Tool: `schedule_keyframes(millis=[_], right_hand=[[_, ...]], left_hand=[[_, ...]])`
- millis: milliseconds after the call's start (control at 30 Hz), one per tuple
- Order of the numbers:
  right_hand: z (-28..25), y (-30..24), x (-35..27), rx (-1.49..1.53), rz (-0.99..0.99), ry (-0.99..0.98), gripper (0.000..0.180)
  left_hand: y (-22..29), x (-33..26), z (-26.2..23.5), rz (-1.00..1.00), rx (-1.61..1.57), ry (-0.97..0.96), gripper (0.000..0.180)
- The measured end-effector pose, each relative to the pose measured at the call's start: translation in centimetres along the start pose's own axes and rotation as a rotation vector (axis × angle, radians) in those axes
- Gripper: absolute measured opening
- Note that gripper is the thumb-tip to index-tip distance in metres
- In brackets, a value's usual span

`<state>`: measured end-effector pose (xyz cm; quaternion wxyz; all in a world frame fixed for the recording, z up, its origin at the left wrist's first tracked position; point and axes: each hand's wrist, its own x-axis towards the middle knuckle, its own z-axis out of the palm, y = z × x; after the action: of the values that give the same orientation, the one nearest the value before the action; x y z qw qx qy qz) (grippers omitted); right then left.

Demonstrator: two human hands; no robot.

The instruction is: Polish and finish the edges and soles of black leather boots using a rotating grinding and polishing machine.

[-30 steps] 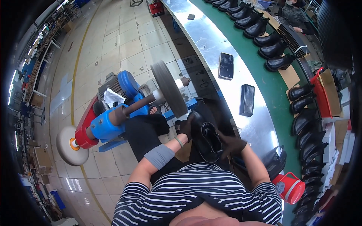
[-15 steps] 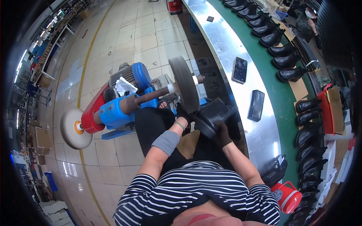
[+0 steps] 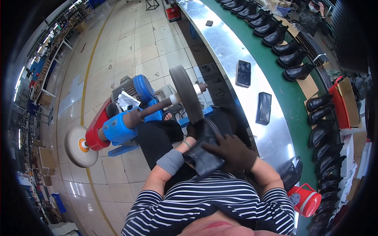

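Observation:
I hold a black boot in front of my chest, its upper end right at the lower edge of a dark buffing wheel; I cannot tell whether they touch. My left hand is mostly hidden in or behind the boot, with a grey cuff on the forearm. In a dark brown glove, my right hand lies flat on the boot's side and grips it.
The wheel turns on a blue and red motor stand with a white disc at its far end. To the right runs a steel bench carrying two phones, then a green conveyor with several black boots. A red container sits by my right elbow.
The boot has come down from beside the wheel toward my chest and turned. My right hand now lies on top of it.

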<state>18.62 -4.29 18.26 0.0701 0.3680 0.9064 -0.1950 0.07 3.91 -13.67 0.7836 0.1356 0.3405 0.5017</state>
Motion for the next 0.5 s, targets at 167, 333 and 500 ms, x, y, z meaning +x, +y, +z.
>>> schedule_keyframes(millis=[167, 333, 500], right_hand=[[2.1, 3.7, 7.3, 0.125, -0.019, 0.019, 0.089], [3.5, 4.7, 6.0, 0.091, -0.076, 0.043, 0.087], [-0.7, 2.7, -1.1, 0.055, -0.088, 0.228, 0.08]], left_hand=[[6.1, -19.6, 3.8, -0.102, 0.699, 0.105, 0.041], [9.4, -17.3, 9.3, -0.049, 0.907, 0.115, 0.042], [6.1, -10.8, 7.3, 0.091, 0.767, -0.051, 0.033]])
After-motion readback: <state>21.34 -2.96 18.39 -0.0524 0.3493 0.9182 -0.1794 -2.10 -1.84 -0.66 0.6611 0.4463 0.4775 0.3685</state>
